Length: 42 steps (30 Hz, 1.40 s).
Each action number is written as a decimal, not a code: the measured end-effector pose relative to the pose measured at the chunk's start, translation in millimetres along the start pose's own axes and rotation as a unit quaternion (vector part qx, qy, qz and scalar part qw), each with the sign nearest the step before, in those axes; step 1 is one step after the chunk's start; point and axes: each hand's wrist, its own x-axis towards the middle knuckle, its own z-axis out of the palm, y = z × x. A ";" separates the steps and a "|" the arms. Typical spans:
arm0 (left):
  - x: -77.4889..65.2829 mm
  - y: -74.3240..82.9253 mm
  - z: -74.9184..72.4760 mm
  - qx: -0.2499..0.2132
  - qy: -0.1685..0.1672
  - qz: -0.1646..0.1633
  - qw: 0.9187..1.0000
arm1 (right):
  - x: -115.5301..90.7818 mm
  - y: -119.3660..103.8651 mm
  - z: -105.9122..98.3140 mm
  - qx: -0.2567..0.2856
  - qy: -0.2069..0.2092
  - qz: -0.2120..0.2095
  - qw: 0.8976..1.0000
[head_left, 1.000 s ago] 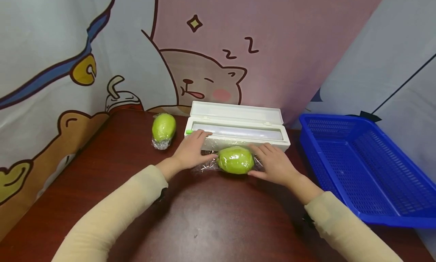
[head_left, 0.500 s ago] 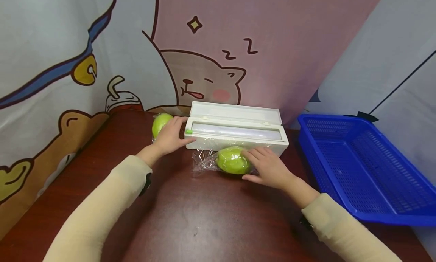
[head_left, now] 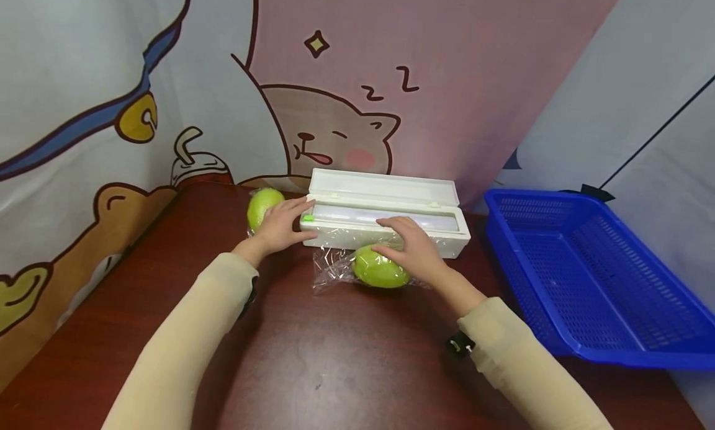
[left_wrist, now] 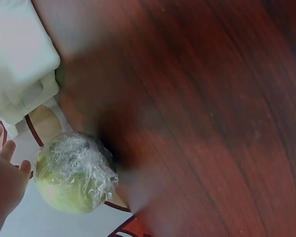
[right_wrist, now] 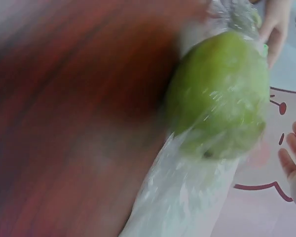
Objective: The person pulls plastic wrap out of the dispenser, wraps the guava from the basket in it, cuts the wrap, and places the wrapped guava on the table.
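An oval green fruit point(head_left: 375, 270) lies on its side in clear plastic wrap point(head_left: 331, 270), in front of a long white cling film box point(head_left: 365, 236). The wrap trails to both sides of the fruit and up the box front. My left hand point(head_left: 275, 226) is at the box's left end, fingers straight, thumb at the front corner. Above the fruit hangs my right hand point(head_left: 416, 250), its fingers extended over the box and its thumb overlapping the fruit in the head view. A second wrapped green fruit point(left_wrist: 76, 173) sits just left of my left hand.
The box lid point(head_left: 385, 188) stands up, and a pale film roll point(head_left: 349, 215) lies inside beside a green cutter tab point(head_left: 308, 218). A blue plastic basket point(head_left: 550, 293) stands on the right. Behind the dark red table point(head_left: 324, 368) hangs a cartoon-printed cloth point(head_left: 458, 95).
My left hand has gone from the wrap left of the fruit to the box's left end. My right hand has moved from the fruit's right side up and left, over the fruit and box.
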 end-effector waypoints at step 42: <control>4.1 -2.5 21.1 -0.062 0.104 0.022 0.992 | 99.6 -21.8 84.5 0.151 -0.045 0.118 0.980</control>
